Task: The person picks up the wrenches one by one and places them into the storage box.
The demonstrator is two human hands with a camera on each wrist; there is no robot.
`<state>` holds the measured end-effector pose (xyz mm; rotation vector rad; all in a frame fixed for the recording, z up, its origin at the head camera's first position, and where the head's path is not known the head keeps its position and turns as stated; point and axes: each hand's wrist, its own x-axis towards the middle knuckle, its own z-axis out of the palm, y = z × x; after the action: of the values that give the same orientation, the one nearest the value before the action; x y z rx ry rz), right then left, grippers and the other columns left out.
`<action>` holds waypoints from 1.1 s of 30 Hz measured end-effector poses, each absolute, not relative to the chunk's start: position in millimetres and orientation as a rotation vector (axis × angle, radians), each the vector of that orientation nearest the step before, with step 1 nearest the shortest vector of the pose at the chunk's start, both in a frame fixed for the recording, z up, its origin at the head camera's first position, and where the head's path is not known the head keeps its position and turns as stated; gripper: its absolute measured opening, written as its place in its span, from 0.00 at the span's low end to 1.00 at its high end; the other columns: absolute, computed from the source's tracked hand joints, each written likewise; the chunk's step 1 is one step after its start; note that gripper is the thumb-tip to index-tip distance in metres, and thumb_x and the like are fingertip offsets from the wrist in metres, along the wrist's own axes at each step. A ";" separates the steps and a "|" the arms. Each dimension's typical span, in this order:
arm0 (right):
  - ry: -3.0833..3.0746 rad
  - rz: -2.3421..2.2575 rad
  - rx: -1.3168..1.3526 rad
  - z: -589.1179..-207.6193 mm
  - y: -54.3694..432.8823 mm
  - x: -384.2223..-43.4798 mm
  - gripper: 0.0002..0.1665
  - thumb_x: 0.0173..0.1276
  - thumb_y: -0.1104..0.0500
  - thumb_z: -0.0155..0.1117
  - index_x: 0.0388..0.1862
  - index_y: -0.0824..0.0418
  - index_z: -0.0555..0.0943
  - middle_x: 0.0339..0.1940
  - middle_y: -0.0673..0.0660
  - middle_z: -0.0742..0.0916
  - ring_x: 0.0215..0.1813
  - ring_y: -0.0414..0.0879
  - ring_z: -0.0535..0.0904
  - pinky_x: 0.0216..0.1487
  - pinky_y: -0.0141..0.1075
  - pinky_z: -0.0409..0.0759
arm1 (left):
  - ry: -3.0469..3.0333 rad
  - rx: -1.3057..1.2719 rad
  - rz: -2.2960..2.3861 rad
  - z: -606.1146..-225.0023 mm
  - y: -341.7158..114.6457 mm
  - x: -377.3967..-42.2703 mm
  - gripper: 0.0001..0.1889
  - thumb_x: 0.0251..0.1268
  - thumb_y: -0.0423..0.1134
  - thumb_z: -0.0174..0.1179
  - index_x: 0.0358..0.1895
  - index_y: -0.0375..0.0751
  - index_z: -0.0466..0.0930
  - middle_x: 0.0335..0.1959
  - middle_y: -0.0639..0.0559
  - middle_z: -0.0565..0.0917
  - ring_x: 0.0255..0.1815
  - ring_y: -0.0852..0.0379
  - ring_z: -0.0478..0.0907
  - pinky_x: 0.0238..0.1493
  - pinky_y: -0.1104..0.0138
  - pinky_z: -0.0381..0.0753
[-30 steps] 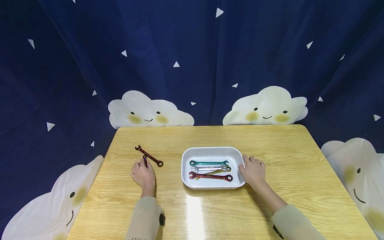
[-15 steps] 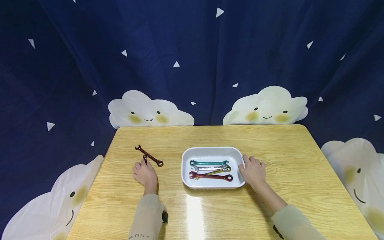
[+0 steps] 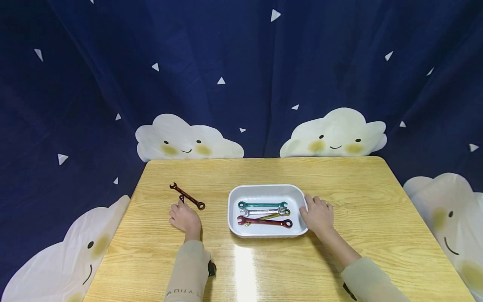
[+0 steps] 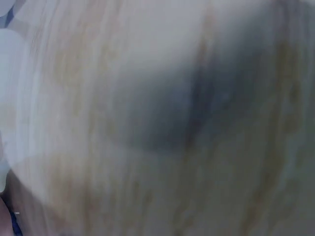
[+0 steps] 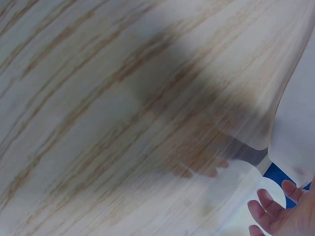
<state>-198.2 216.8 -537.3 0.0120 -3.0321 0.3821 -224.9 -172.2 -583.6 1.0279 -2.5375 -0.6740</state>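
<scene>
In the head view my left hand point(image 3: 185, 217) is at the left of the table, its fingers curled down over a dark purple wrench point(image 3: 182, 198). Only the ring end of that wrench shows beyond the fingertips; the hand hides the rest. Right behind it lies a dark reddish-brown wrench point(image 3: 188, 196), slanting on the wood. My right hand point(image 3: 318, 214) holds the right side of a white tub point(image 3: 260, 233), thumb over the rim. In the right wrist view the fingers point(image 5: 266, 196) spread beside the tub's wall. Inside the tub lie teal, silver, yellow and red wrenches point(image 3: 265, 222).
The wooden table point(image 3: 351, 184) ends at a dark blue curtain point(image 3: 241, 75) printed with white clouds. A bright light reflection runs along the tabletop in front of the tub. The left wrist view shows mostly blurred wood grain.
My left hand and forearm have shifted slightly right, covering more of the purple wrench. The right hand, the tub and the other wrenches stay put.
</scene>
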 end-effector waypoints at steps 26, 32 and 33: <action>-3.030 0.383 0.018 -536.6 216.9 -198.1 0.26 0.64 0.49 0.49 0.56 0.62 0.70 0.46 0.68 0.77 0.49 0.65 0.72 0.52 0.60 0.61 | -2.493 1.087 -0.712 -581.0 -177.7 -226.8 0.16 0.70 0.36 0.44 0.57 0.37 0.72 0.45 0.32 0.71 0.46 0.37 0.69 0.45 0.50 0.66; -3.034 0.387 0.016 -535.7 217.0 -197.5 0.26 0.64 0.49 0.49 0.57 0.62 0.69 0.46 0.69 0.77 0.49 0.65 0.71 0.52 0.60 0.60 | -2.543 1.088 -0.702 -582.1 -178.5 -225.8 0.18 0.72 0.37 0.41 0.60 0.38 0.69 0.47 0.30 0.70 0.48 0.36 0.67 0.47 0.50 0.65; -3.033 0.389 0.017 -535.6 217.0 -197.4 0.26 0.64 0.49 0.49 0.57 0.62 0.69 0.46 0.69 0.77 0.49 0.65 0.71 0.52 0.60 0.60 | -2.549 1.087 -0.697 -582.8 -178.8 -225.8 0.18 0.72 0.37 0.41 0.60 0.39 0.69 0.47 0.30 0.70 0.48 0.36 0.67 0.48 0.50 0.65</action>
<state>-197.4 217.0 -535.6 0.0170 -3.0329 0.3887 -225.8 -178.8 -582.8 1.0875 -2.5489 -0.6973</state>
